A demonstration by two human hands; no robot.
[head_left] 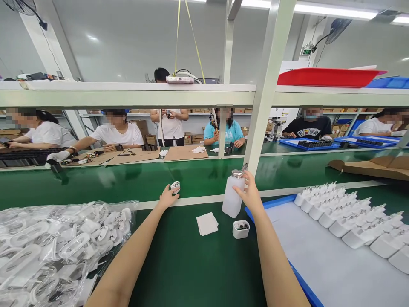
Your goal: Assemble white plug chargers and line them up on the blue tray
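Note:
My left hand (168, 198) is closed on a small white charger housing (175, 186), which it holds over the green belt. At the right, my right hand (250, 192) grips a frosted white plastic bottle (231, 198) by its upper side. The bottle has a metal top, its small lid flipped up beside my fingers, and it tilts slightly. Just below the bottle, another white charger housing (241, 229) stands open side up, with dark electronic parts inside. A little stack of white paper squares (207, 224) lies between my two arms.
Clear bags of white plastic parts (64, 247) cover the left side. On the right, a blue-rimmed tray (306, 283) holds rows of white plug adapters (358, 219). A white post (266, 89) rises behind the bottle. Across the green belt (105, 183), several people work.

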